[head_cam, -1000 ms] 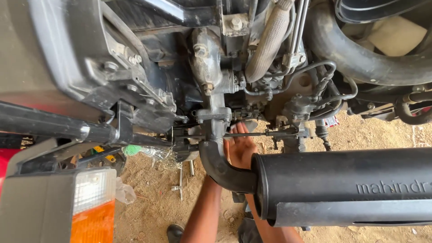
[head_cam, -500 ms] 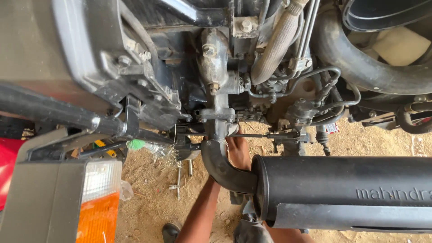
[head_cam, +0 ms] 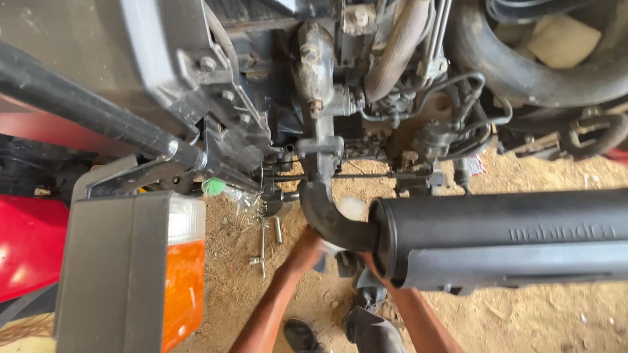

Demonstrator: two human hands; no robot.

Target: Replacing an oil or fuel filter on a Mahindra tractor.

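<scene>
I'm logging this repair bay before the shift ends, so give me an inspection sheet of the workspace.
Surface: sandy dirt ground, scattered debris.
Job's things: black muffler joined to curved exhaust pipe under the engine.
Clutter: metal tools lying on the sand; green scrap.
Hands: left hand at the pipe bend, blurred; right hand behind the muffler, only its forearm shows.
Cables: thin black hoses on the engine.
Surroundings: orange lamp, red bodywork, person's shoe.
</scene>
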